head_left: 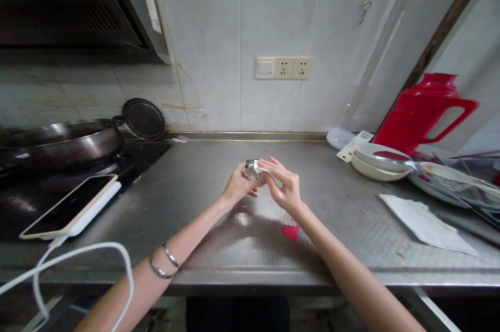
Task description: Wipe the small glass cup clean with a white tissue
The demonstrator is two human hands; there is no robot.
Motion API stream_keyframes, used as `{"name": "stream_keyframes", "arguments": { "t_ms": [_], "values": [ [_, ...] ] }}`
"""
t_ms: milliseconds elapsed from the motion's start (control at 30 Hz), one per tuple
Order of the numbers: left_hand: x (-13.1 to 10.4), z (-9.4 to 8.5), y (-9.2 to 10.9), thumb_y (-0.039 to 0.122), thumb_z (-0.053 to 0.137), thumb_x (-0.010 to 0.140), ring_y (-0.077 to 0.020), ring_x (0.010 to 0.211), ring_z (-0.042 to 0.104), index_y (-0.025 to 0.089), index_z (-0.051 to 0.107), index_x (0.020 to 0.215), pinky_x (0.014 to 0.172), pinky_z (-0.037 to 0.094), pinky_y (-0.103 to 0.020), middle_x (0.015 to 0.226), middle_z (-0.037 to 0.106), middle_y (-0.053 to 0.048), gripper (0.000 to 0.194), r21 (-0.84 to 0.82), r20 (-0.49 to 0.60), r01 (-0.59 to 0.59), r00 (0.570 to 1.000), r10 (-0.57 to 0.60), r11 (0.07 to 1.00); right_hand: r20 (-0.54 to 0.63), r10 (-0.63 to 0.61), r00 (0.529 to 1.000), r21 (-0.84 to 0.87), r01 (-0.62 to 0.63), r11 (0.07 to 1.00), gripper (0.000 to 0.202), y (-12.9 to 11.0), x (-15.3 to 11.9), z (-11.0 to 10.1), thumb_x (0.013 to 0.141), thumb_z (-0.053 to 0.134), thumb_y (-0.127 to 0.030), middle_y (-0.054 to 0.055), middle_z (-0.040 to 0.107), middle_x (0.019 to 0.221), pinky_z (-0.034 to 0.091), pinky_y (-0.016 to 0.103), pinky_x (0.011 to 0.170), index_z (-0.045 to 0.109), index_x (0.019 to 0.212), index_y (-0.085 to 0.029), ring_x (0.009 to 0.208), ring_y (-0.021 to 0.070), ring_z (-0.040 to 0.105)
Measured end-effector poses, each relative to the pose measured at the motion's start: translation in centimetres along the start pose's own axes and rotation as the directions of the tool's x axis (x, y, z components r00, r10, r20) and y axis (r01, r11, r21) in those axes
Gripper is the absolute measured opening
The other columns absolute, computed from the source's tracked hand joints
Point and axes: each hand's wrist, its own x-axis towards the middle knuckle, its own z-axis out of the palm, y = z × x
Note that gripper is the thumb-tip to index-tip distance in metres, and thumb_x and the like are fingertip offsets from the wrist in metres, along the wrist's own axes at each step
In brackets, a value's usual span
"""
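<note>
Above the middle of the steel counter, my left hand (239,185) is closed around a small shiny, glass-like object (252,169). My right hand (283,182) touches the same object from the right, its fingers pressed together on a small white piece (259,167), perhaps tissue, at the object's side. A small red item (290,231) with a clear or pale upper part lies on the counter beneath my right wrist.
On the left, a phone (72,207) with a white cable lies by the stove, near a large pan (66,142). To the right are a folded white napkin (424,222), stacked bowls (380,163) and a red thermos (420,113). The steel counter (195,181) has a front edge.
</note>
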Motion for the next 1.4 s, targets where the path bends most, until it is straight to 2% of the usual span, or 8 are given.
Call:
{"name": "stream_keyframes", "arguments": {
  "t_ms": [200, 300, 367, 500, 700, 1033, 1200, 1400],
  "values": [
    [0.5, -0.5, -0.6, 0.040, 0.083, 0.054, -0.0100, 0.058, 0.057, 0.016, 0.049, 0.108, 0.043, 0.052, -0.022, 0.080, 0.056, -0.001, 0.068, 0.041, -0.006, -0.016, 1.000, 0.016, 0.999, 0.046, -0.072, 0.996, -0.036, 0.074, 0.997, 0.025, -0.5, 0.1, -0.7, 0.083, 0.050, -0.018, 0.002, 0.074, 0.092, 0.036, 0.048, 0.105, 0.069, 0.097, -0.026, 0.087, 0.0192, 0.069],
    [0.5, -0.4, -1.0, 0.037, 0.083, 0.053, -0.0120, 0.064, 0.058, 0.018, 0.048, 0.114, 0.042, 0.051, -0.021, 0.084, 0.054, -0.002, 0.072, 0.094, 0.015, -0.077, 0.997, 0.076, 0.993, -0.111, 0.128, 0.986, -0.023, -0.131, 0.991, 0.023, -0.2, 0.3, -0.7, 0.086, 0.049, -0.023, 0.003, 0.074, 0.092, 0.042, 0.043, 0.099, 0.070, 0.093, -0.024, 0.084, 0.0188, 0.068],
    [0.3, -0.3, -1.2, 0.035, 0.084, 0.051, -0.0131, 0.066, 0.058, 0.019, 0.045, 0.118, 0.041, 0.051, -0.021, 0.088, 0.053, -0.003, 0.079, 0.127, 0.033, -0.113, 0.993, 0.109, 0.985, -0.179, 0.315, 0.932, 0.009, -0.318, 0.948, 0.024, 0.3, 0.6, -0.5, 0.087, 0.048, -0.029, 0.005, 0.073, 0.094, 0.046, 0.040, 0.091, 0.071, 0.094, -0.022, 0.088, 0.0211, 0.067],
    [0.0, -0.1, -1.4, 0.032, 0.085, 0.051, -0.0135, 0.068, 0.058, 0.020, 0.042, 0.123, 0.041, 0.050, -0.020, 0.092, 0.051, -0.003, 0.084, 0.122, 0.086, -0.157, 0.985, 0.148, 0.980, 0.021, 0.520, 0.854, 0.157, -0.517, 0.842, 0.031, 1.1, 1.0, -0.3, 0.085, 0.051, -0.040, 0.005, 0.073, 0.088, 0.049, 0.034, 0.077, 0.072, 0.087, -0.018, 0.085, 0.0230, 0.066],
    [0.2, -0.1, -1.6, 0.033, 0.084, 0.054, -0.0153, 0.073, 0.060, 0.025, 0.025, 0.138, 0.043, 0.051, -0.020, 0.104, 0.055, -0.009, 0.103, 0.006, 0.045, -0.110, 0.993, 0.110, 0.994, 0.365, 0.545, 0.755, 0.430, -0.655, 0.621, 0.037, 0.4, 1.5, -0.7, 0.077, 0.063, -0.038, 0.004, 0.067, 0.112, 0.046, 0.036, 0.091, 0.064, 0.111, -0.023, 0.104, 0.0220, 0.061],
    [0.1, -0.1, -1.7, 0.033, 0.081, 0.059, -0.0155, 0.070, 0.062, 0.028, -0.012, 0.144, 0.055, 0.054, -0.030, 0.113, 0.057, -0.013, 0.126, -0.049, 0.143, -0.103, 0.984, 0.109, 0.994, 0.311, 0.612, 0.727, 0.407, -0.684, 0.605, 0.041, 0.3, 1.5, -0.5, 0.068, 0.071, -0.038, 0.006, 0.069, 0.102, 0.051, 0.036, 0.081, 0.065, 0.104, -0.020, 0.095, 0.0224, 0.064],
    [0.1, -1.0, -1.8, 0.029, 0.088, 0.042, -0.0282, 0.112, 0.055, 0.026, 0.002, 0.146, 0.093, 0.045, -0.042, 0.132, 0.049, -0.016, 0.135, 0.277, 0.148, -0.328, 0.943, 0.297, 0.903, 0.335, 0.680, 0.652, 0.424, -0.749, 0.510, 0.039, 0.0, 1.7, -0.5, 0.068, 0.070, -0.043, 0.008, 0.071, 0.092, 0.055, 0.030, 0.062, 0.067, 0.097, -0.017, 0.081, 0.0218, 0.066],
    [-0.1, -0.9, -1.4, 0.029, 0.083, 0.053, -0.0245, 0.104, 0.059, 0.022, 0.031, 0.135, 0.090, 0.045, -0.038, 0.120, 0.059, -0.011, 0.098, 0.374, 0.139, -0.393, 0.919, 0.369, 0.840, 0.375, 0.714, 0.591, 0.377, -0.801, 0.466, 0.038, -0.2, 1.5, -0.2, 0.074, 0.064, -0.049, 0.008, 0.070, 0.088, 0.054, 0.025, 0.055, 0.067, 0.093, -0.016, 0.077, 0.0189, 0.066]
  ]
}}
